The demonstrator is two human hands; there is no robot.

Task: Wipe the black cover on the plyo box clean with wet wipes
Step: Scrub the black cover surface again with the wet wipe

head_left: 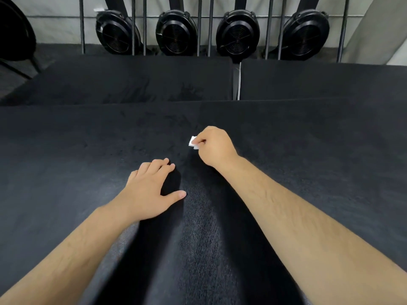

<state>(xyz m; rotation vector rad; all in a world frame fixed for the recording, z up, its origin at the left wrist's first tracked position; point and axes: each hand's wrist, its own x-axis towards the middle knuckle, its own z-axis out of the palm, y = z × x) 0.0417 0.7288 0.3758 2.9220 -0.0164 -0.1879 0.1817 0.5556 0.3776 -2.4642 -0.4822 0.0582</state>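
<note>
1. Far left, top corner: a dark curved frame [15,29] stands on the floor, partly out of view; its nature cannot be determined.
2. The black cover [66,172] spans the whole lower part of the view, on the box nearest the person. Its surface shows faint scuffs and streaks towards its far edge.
3. Left hand [149,192]: rests palm down on the cover, left of centre. Fingers are extended and only slightly bent, thumb spread out to the right. It grips nothing.
4. Wet wipe [193,142]: a small white folded piece, just beyond and right of the left hand's fingertips. It protrudes from the left side of the right hand, low over the cover. Contact with the cover cannot be confirmed.
5. Right hand [217,146]: fingers curled into a fist, thumb and forefinger pinching the wipe. The forearm extends in from the lower right.
6. Beyond the cover's far edge sit two more black-topped boxes, one left [110,80] and one right [319,82], with a narrow gap [237,84] between them.
7. Along the back wall: four round black fan housings [116,33] in a row, set among upright metal bars [82,25].
</note>
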